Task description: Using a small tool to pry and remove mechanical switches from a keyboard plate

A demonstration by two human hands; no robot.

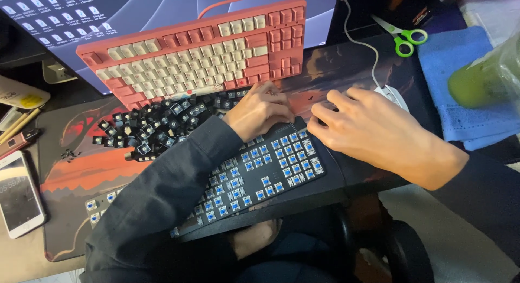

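While both hands work at its top edge, the black keyboard [254,174] lies tilted across the front of the worktop [65,180], partly on the desk mat and partly over the person's lap. Nearly all its keycaps are off, leaving rows of blue switch stems exposed. The left hand [259,111] is curled at the board's upper edge, seemingly pinching a thin dark tool; what it grips cannot be confirmed. The right hand [362,126] is loosely bent, fingertips pressing the board's upper right corner, holding nothing. Judged stage: stripping of keycaps is almost complete. The next move calls for a steady board and a straight pull. Removed black keycaps [154,126] lie heaped beside a pink keyboard [200,50] propped against the monitor.
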